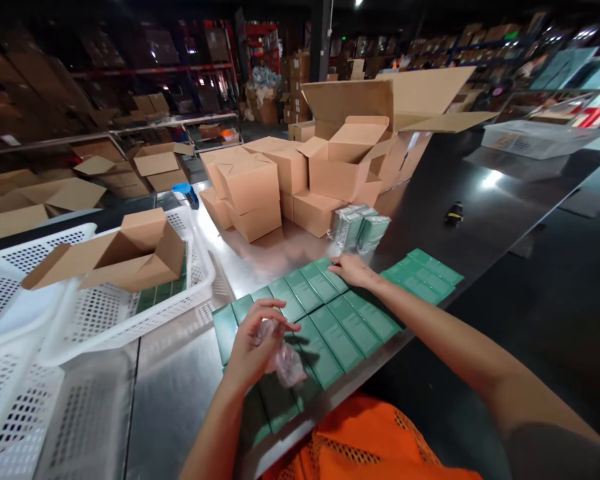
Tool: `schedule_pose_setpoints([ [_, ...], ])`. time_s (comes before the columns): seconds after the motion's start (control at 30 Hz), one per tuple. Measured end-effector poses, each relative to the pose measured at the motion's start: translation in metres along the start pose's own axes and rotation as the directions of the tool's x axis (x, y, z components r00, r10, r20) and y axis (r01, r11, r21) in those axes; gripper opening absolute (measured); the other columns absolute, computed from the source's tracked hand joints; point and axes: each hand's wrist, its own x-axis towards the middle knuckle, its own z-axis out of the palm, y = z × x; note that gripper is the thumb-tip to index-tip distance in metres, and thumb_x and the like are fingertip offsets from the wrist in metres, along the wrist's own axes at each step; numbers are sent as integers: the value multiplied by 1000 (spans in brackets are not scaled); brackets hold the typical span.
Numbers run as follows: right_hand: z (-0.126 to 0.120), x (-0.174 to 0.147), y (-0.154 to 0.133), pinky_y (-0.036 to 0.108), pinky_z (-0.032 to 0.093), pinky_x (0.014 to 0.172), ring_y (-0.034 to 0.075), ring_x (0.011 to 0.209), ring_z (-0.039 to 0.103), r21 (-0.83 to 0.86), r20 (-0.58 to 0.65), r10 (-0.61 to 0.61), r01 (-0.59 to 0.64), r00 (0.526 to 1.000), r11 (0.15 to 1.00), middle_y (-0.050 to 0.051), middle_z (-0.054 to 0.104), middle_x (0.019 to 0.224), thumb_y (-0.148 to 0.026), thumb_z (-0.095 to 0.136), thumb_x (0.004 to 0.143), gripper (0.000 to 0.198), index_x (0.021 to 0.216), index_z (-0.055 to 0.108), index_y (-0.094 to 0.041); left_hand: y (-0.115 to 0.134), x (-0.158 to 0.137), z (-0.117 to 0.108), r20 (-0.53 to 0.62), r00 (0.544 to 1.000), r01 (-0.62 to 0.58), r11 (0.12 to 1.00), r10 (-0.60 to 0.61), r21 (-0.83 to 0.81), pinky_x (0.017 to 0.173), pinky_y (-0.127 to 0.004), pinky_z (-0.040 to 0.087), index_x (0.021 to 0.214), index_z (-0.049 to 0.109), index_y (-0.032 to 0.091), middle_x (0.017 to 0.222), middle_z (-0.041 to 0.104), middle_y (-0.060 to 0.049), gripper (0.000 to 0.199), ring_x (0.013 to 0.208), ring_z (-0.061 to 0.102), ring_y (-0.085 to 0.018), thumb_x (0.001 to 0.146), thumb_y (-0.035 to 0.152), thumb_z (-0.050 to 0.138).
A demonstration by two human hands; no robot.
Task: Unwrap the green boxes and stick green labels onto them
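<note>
Over the near left part of two long rows of flat green boxes (325, 343), my left hand (260, 340) is closed loosely around crumpled clear plastic wrap (287, 365), some fingers raised. My right hand (354, 270) reaches across to the far row, its fingers pressed together at the far end of a green box (331, 273). A smaller group of green boxes (423, 275) lies right of my right forearm. Just beyond my right hand stand bundles of green boxes in clear wrap (360, 228).
Brown cartons (255, 193) are stacked behind the rows, with an open carton (340, 163) beside them. At left, a white perforated basket (200, 280) holds an open carton (140, 257) and green boxes. A black-and-yellow object (454, 214) lies on the steel table (173, 393).
</note>
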Motion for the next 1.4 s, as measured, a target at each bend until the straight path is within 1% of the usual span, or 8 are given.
schedule_pose_setpoints([
  [0.13,-6,-4,-4,27,51,77,22,84,70,-89,-13,-32,30,999,996,8,74,85,-24,67,90,10,89,76,-18,-1,5,-7,24,1000,-10,986,7,164,53,-24,45,85,78,22,95,71,-5,28,55,56,-10,74,49,80],
  [0.33,-49,8,-10,49,31,116,35,142,38,-246,-316,-114,35,942,969,21,43,153,-17,54,96,58,152,41,-11,-3,7,-15,48,996,-83,959,72,271,53,-26,33,57,78,20,49,47,-2,61,51,42,-12,73,77,64],
  [0.47,-78,26,1,54,27,114,33,150,26,-403,-335,-192,43,922,914,17,39,158,-5,39,97,44,136,55,-15,-2,2,-8,-12,998,61,972,-60,226,46,-23,28,85,83,22,52,39,4,39,46,33,-8,76,59,74],
  [0.67,-85,14,14,43,41,101,31,118,59,-458,-247,-231,97,941,884,18,71,109,-4,49,87,21,98,63,-15,-9,7,-9,-17,996,89,987,-88,131,46,-19,30,88,82,21,67,54,0,37,54,42,-7,70,52,81],
  [0.8,-61,-33,-12,35,52,76,26,84,65,-74,-426,-159,141,891,987,9,68,94,-31,74,81,36,110,56,-19,-18,16,-11,-10,970,241,969,-241,58,42,-19,31,96,80,17,73,63,-2,48,47,40,-5,65,54,85],
  [1.0,17,-113,-94,32,58,65,21,77,67,494,-367,-228,396,902,774,4,68,98,-46,72,85,60,138,50,-26,-18,14,-1,-169,965,161,963,-199,-215,84,-32,54,105,72,20,100,75,-7,65,92,69,-22,58,63,87],
  [1.23,48,-128,-138,50,51,108,34,142,44,189,-594,-527,742,608,643,19,44,152,-23,62,83,75,154,37,-18,-21,-3,19,-138,927,238,830,-350,-505,85,-38,57,100,68,22,99,76,-6,61,98,72,-28,56,58,89],
  [1.4,50,-127,-140,44,60,90,27,107,69,146,-778,-388,743,494,653,11,70,114,-12,61,77,52,128,59,-23,-22,-14,26,-47,929,319,860,-366,-399,95,-42,54,98,71,19,98,77,-9,63,104,70,-30,58,64,87],
])
